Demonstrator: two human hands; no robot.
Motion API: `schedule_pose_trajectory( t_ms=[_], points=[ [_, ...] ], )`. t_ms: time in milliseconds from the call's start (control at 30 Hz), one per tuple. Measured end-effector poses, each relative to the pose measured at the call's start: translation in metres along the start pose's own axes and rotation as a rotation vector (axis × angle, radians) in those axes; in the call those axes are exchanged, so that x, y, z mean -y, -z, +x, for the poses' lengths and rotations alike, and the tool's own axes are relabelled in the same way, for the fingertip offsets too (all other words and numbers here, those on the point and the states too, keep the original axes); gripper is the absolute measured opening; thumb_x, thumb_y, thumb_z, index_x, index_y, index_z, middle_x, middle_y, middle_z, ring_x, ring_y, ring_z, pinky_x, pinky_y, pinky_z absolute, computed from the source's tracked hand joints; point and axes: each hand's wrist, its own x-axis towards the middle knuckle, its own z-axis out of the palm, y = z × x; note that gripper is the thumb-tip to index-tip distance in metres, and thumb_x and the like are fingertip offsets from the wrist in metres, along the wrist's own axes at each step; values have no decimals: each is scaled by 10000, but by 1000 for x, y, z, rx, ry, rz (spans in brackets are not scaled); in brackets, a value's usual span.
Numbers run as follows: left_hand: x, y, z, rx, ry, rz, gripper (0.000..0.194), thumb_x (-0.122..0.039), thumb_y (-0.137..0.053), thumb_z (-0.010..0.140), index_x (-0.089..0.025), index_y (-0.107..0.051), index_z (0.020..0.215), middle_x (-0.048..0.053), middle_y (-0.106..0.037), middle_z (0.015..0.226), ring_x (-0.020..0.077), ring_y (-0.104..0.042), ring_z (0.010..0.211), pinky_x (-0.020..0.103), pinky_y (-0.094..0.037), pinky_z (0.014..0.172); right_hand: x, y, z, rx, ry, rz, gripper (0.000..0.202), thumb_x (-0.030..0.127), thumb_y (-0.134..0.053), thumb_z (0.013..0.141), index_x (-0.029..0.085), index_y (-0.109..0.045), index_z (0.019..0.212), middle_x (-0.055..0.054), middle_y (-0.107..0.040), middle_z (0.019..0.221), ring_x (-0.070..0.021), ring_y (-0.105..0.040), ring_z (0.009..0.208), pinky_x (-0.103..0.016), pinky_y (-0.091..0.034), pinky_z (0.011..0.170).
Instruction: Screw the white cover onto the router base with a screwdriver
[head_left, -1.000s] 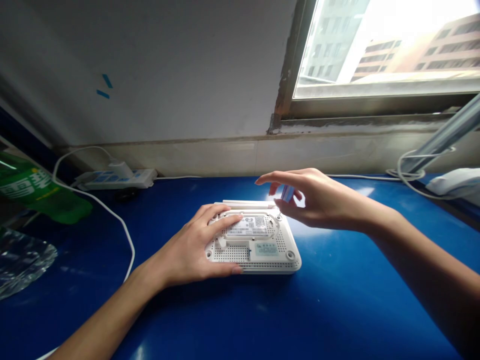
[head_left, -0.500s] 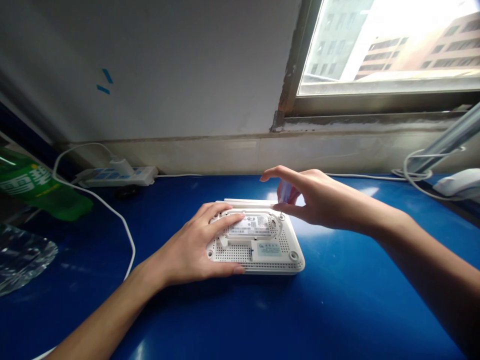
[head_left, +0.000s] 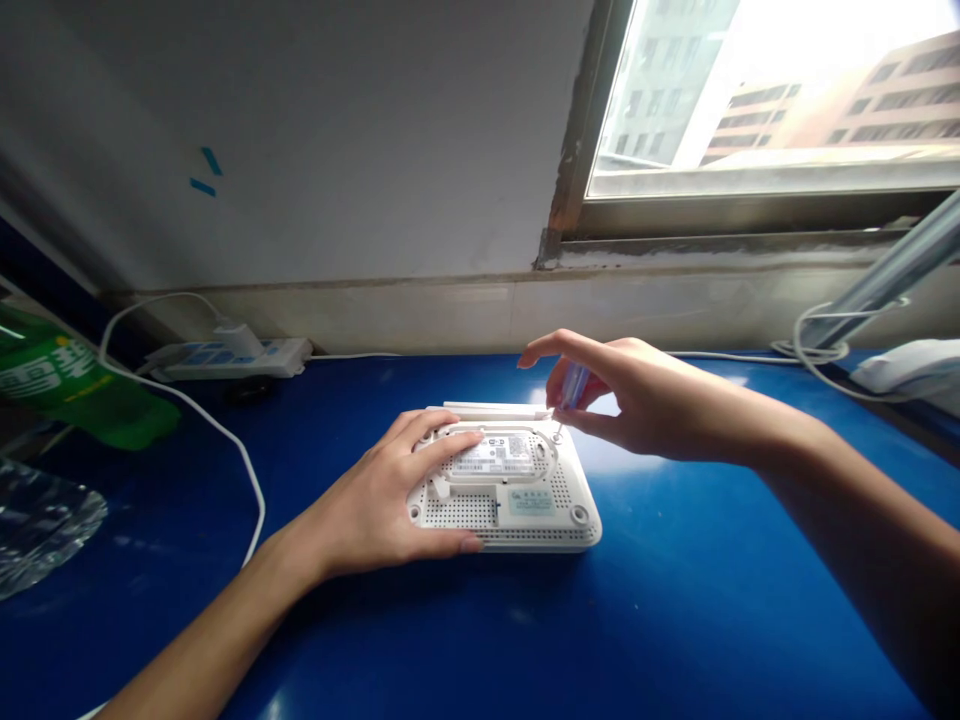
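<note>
A white router [head_left: 534, 510] lies with its labelled, vented underside up on the blue table. My left hand [head_left: 397, 490] grips its left end, fingers over the top and thumb along the near edge. My right hand [head_left: 626, 395] pinches the bluish, see-through handle of a small screwdriver [head_left: 574, 386], index finger raised off it. The tool leans slightly, and its thin shaft reaches down to the round recess at the router's far right corner. Whether a screw sits in that recess is too small to tell.
On the left lie a green drink bottle [head_left: 75, 385] and a clear plastic bottle [head_left: 45, 525]. A white power strip [head_left: 281, 358] with a plug stands by the wall, its white cable [head_left: 225, 435] curving down. A metal pole [head_left: 885, 270] wrapped in cable is at right.
The screwdriver handle has tilted a little in my right fingers, and its shaft now shows. My left hand keeps its hold on the router. The whole view has shifted slightly.
</note>
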Motion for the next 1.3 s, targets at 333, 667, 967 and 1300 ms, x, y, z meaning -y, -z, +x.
schedule_pose_trajectory(
  t_ms=[333, 667, 967, 1300],
  points=[
    [-9, 7, 10, -74, -42, 39, 540, -573, -644, 1006, -316, -627, 1481, 95, -524, 1573, 345, -387, 1511, 575, -392, 1248, -1, 19, -3, -97, 11, 29, 482, 266, -708, 943, 251, -571, 1404, -44, -791, 941, -217, -763, 787, -324, -626, 695],
    [-65, 0, 75, -179, -116, -108, 371, -444, -786, 942, -209, -796, 1229, 58, -801, 1176, 290, -599, 1207, 445, -549, 1024, 5, 35, -10, -140, -21, 200, 471, 258, -727, 951, 245, -560, 1390, -27, -763, 979, -209, -761, 924, -340, -649, 843],
    [-76, -17, 128, -30, -194, 38, 100, -180, -751, 948, -209, -843, 972, 74, -795, 929, 274, -670, 1058, 386, -574, 883, -13, 50, -21, -125, -60, 22, 516, 308, -708, 942, 298, -568, 1439, -21, -752, 921, -214, -742, 811, -327, -609, 694],
    [-96, -41, 170, 165, -171, 195, 97, -171, -766, 847, -213, -849, 877, 98, -749, 935, 256, -712, 827, 349, -555, 741, -35, 64, -35, -8, -225, -85, 594, 250, -727, 868, 294, -539, 1429, 17, -717, 777, -173, -657, 606, -257, -487, 502]
  ],
)
